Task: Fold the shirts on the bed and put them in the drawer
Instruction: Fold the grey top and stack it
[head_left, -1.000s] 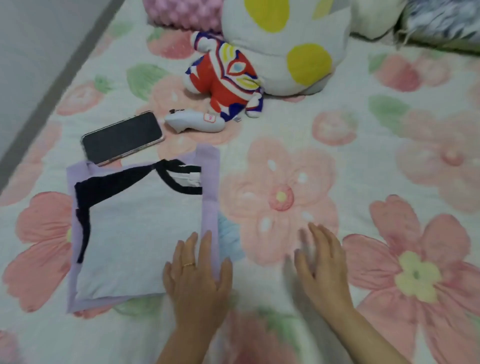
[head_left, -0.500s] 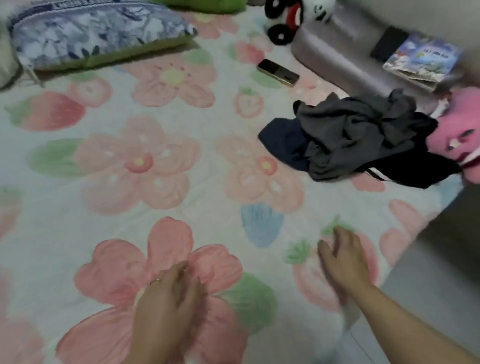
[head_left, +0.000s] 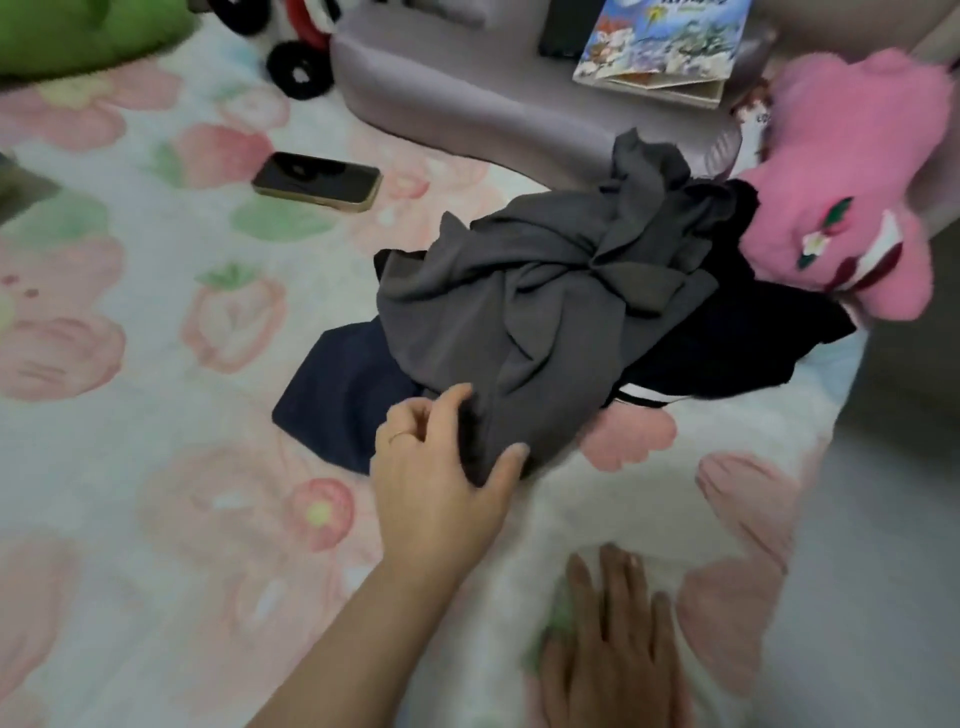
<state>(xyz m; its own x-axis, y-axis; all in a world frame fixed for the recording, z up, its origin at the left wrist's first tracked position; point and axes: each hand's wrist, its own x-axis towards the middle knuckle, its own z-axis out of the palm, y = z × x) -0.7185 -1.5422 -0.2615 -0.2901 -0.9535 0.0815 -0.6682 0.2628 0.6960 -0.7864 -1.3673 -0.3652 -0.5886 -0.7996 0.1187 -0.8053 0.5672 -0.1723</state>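
Note:
A crumpled grey shirt (head_left: 545, 312) lies on top of a pile on the flowered bedspread (head_left: 156, 467), near the bed's right edge. A navy shirt (head_left: 337, 405) sticks out from under its left side. On the right, a black garment with white stripes (head_left: 753, 353) lies under it. My left hand (head_left: 436, 467), wearing a ring, pinches the grey shirt's near edge between thumb and fingers. My right hand (head_left: 613, 639) rests flat on the bedspread in front of the pile, fingers spread, holding nothing. No drawer is in view.
A pink plush toy (head_left: 852, 182) touches the pile's right side. Behind it are a mauve cushion (head_left: 467, 98) with a picture book (head_left: 660, 47) on it. A phone (head_left: 317, 182) lies to the pile's left. The bed edge and grey floor (head_left: 893, 519) run along the right.
The view swung right, away from the folded shirt, to the pile of unfolded clothes. My left hand reached forward and closed on the grey shirt's edge; my right hand stayed flat on the bed.

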